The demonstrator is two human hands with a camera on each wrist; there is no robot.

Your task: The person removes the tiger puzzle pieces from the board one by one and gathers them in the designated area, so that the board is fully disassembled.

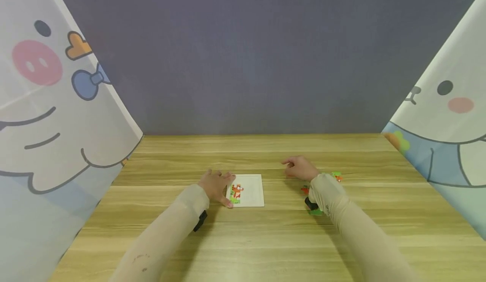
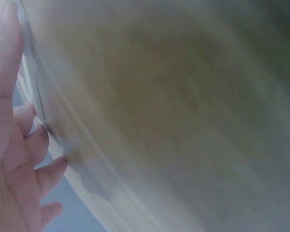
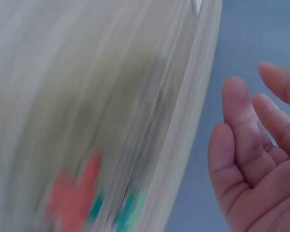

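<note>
A white square puzzle tray (image 1: pixel 252 191) lies flat on the table. Along its left side sits a piece printed with an orange-red cartoon animal and green (image 1: pixel 236 193). My left hand (image 1: pixel 216 186) spreads round the tray's left side, with the thumb at the near corner and a finger at the far one. In the left wrist view, the thumb (image 2: pixel 5 63) reaches along the white edge. To the tray's right, my right hand (image 1: pixel 301 168) hovers above the table with loosely bent fingers; the right wrist view shows nothing held in the hand (image 3: pixel 261 169).
Loose red and green puzzle pieces (image 1: pixel 337 176) lie around my right forearm, partly covered by it. Another green piece (image 1: pixel 316 212) is below the right wrist's black band (image 1: pixel 311 203). A dark grey panel (image 1: pixel 243 63) rises behind the wooden table (image 1: pixel 250 248), with cartoon-printed cloths at both sides.
</note>
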